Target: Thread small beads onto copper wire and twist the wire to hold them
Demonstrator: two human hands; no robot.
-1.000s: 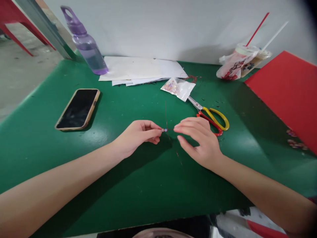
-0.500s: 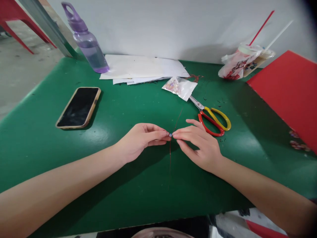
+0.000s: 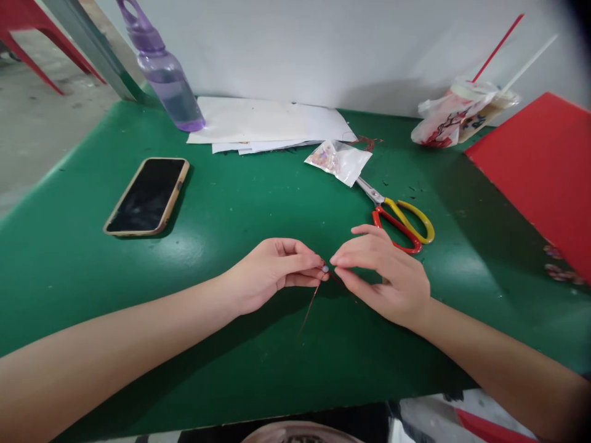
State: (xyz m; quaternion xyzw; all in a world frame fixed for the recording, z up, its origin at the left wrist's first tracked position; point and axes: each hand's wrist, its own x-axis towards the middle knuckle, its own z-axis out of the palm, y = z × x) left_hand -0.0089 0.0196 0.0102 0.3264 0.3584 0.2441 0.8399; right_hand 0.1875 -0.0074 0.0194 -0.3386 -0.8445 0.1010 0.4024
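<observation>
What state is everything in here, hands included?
Left hand, pinching small bead
Right hand, fingers curled, grip unclear
Wire, one end loose
Phone, face up, screen dark
Bottle, upright, partly filled
Scissors, lying flat, tips hidden
Packet, partly filled
Drink cups, straws in
Papers, stacked flat

One phone (image 3: 146, 197), one bottle (image 3: 172, 92), two cups (image 3: 450, 120), two straws (image 3: 498, 47).
</observation>
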